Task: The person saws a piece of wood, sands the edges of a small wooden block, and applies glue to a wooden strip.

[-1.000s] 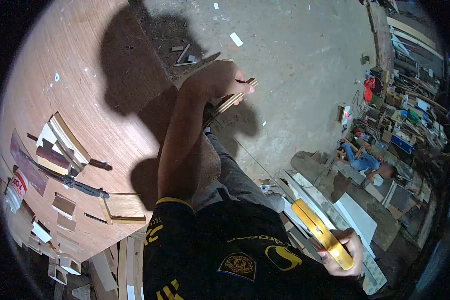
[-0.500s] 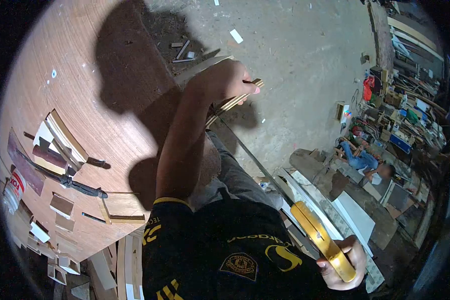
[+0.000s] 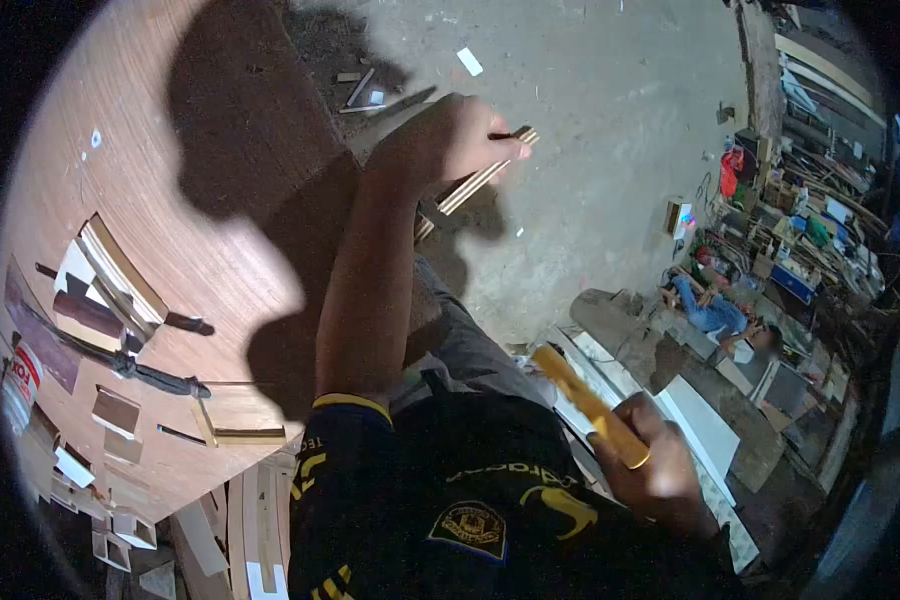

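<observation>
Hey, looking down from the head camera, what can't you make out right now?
All in the head view:
- Left hand: most fingers, hidden behind the hand itself and the wood strip.
- Right hand and yellow handle: fine detail, blurred.
- White container: left side, lost in black at the left edge.
- Pile of clutter: many pieces, too small.

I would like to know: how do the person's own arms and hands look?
The left sleeve is short and black, with a yellow band at its edge and yellow markings; the left forearm is bare below it. The left hand and right hand wear no gloves. On the right, no cuff can be made out.
</observation>
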Demonstrator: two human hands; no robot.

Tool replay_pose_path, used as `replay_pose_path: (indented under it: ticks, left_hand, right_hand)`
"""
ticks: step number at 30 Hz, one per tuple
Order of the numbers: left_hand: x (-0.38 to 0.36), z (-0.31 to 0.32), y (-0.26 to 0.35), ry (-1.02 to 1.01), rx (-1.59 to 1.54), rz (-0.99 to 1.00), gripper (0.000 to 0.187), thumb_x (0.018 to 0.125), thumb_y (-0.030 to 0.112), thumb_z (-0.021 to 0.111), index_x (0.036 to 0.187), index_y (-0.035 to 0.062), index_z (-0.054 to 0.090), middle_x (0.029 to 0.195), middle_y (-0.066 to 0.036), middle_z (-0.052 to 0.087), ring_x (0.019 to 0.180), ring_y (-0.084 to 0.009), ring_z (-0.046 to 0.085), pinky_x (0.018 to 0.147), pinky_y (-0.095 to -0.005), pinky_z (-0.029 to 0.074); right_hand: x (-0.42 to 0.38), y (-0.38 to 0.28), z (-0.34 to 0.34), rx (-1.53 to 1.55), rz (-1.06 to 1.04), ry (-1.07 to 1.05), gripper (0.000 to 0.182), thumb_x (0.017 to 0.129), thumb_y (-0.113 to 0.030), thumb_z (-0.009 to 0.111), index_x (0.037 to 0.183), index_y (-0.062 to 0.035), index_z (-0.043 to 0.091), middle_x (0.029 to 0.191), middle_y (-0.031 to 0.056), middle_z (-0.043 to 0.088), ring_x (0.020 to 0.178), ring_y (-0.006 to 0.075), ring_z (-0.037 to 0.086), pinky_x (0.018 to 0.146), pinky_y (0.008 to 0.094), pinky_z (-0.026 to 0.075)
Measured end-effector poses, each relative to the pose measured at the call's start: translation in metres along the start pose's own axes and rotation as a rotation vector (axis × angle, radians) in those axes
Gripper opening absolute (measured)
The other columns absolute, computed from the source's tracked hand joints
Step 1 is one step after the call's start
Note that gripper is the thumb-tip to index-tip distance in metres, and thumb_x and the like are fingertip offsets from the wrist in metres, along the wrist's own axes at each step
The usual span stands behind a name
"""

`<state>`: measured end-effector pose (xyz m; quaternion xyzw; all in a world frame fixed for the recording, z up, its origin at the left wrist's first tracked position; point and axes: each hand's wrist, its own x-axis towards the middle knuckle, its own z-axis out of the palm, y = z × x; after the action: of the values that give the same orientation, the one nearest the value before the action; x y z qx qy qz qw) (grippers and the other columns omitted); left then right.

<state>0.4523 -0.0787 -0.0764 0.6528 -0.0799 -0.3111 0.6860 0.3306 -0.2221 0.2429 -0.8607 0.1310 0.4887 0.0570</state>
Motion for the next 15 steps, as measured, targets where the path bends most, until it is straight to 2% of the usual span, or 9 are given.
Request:
replay_pose_path:
  ticks: [1,3,4,5,7,8,12,14,15]
  left_hand:
    - [0.005,-0.004,0.005,0.063,0.018,0.001,0.040,0.089,0.037,0.062,0.084,-0.0016,0.071,0.066,-0.011,0.069,0.059,-0.0154,0.067,0.058,-0.0310,0.050]
    - [0.007,-0.012,0.005,0.034,0.057,0.002,0.040,0.088,0.037,0.061,0.087,-0.0021,0.070,0.066,-0.011,0.069,0.061,-0.0164,0.068,0.059,-0.0325,0.051]
    - [0.006,-0.014,0.006,0.005,0.063,-0.053,0.040,0.088,0.037,0.061,0.088,-0.0022,0.069,0.067,-0.011,0.069,0.060,-0.0165,0.068,0.059,-0.0324,0.051]
    - [0.004,-0.017,0.006,-0.024,0.066,-0.114,0.040,0.088,0.037,0.061,0.090,-0.0024,0.069,0.067,-0.011,0.069,0.060,-0.0166,0.068,0.059,-0.0324,0.051]
    - [-0.009,-0.022,0.013,0.000,0.107,-0.091,0.040,0.088,0.037,0.061,0.092,-0.0024,0.069,0.070,-0.011,0.070,0.061,-0.0162,0.067,0.061,-0.0324,0.051]
    - [-0.018,-0.025,0.017,0.061,0.060,-0.055,0.039,0.088,0.036,0.062,0.091,-0.0023,0.069,0.071,-0.011,0.070,0.062,-0.0160,0.067,0.062,-0.0324,0.051]
    - [-0.039,-0.041,0.030,0.163,0.078,-0.001,0.038,0.089,0.034,0.065,0.096,-0.0031,0.068,0.077,-0.012,0.070,0.070,-0.0152,0.068,0.066,-0.0313,0.052]
    - [-0.053,-0.041,0.035,0.218,0.102,-0.019,0.036,0.089,0.031,0.065,0.099,-0.0032,0.068,0.080,-0.013,0.070,0.072,-0.0156,0.068,0.068,-0.0309,0.052]
    - [-0.062,-0.044,0.041,0.257,-0.012,0.012,0.034,0.089,0.028,0.066,0.103,-0.0032,0.066,0.085,-0.013,0.071,0.076,-0.0164,0.068,0.071,-0.0306,0.052]
  right_hand:
    - [0.001,0.003,-0.002,0.001,-0.007,0.008,0.020,0.085,-0.014,0.067,0.094,-0.0026,0.054,0.071,0.0169,0.064,0.069,0.0317,0.066,0.063,0.0393,0.050]
    - [0.004,0.014,-0.006,-0.053,0.063,0.126,0.020,0.086,-0.015,0.066,0.094,-0.0027,0.053,0.074,0.0173,0.064,0.069,0.0327,0.066,0.062,0.0389,0.049]
    - [0.004,0.023,-0.009,-0.007,0.089,0.153,0.020,0.086,-0.014,0.065,0.095,-0.0010,0.052,0.073,0.0168,0.063,0.067,0.0304,0.064,0.062,0.0374,0.048]
    - [0.004,0.036,-0.010,0.006,0.121,0.166,0.021,0.088,-0.013,0.064,0.099,0.0005,0.052,0.081,0.0162,0.063,0.074,0.0228,0.062,0.067,0.0341,0.047]
    - [0.003,0.060,-0.005,0.126,0.015,0.312,0.023,0.090,-0.013,0.063,0.102,0.0016,0.051,0.090,0.0151,0.061,0.084,0.0161,0.057,0.074,0.0302,0.045]
    - [0.005,0.065,-0.008,0.209,0.087,0.259,0.023,0.090,-0.014,0.063,0.101,0.0008,0.050,0.093,0.0114,0.057,0.088,0.0133,0.052,0.077,0.0273,0.043]
    - [0.013,0.092,-0.002,0.284,0.011,0.273,0.022,0.090,-0.014,0.065,0.097,-0.0014,0.048,0.085,0.0048,0.049,0.081,0.0121,0.048,0.075,0.0248,0.041]
    - [0.013,0.101,-0.001,0.325,-0.030,0.255,0.022,0.090,-0.014,0.065,0.097,-0.0015,0.048,0.085,0.0047,0.049,0.081,0.0117,0.047,0.074,0.0249,0.041]
    - [0.014,0.104,-0.001,0.364,-0.076,0.245,0.022,0.090,-0.014,0.065,0.097,-0.0016,0.048,0.086,0.0046,0.049,0.081,0.0113,0.047,0.074,0.0250,0.041]
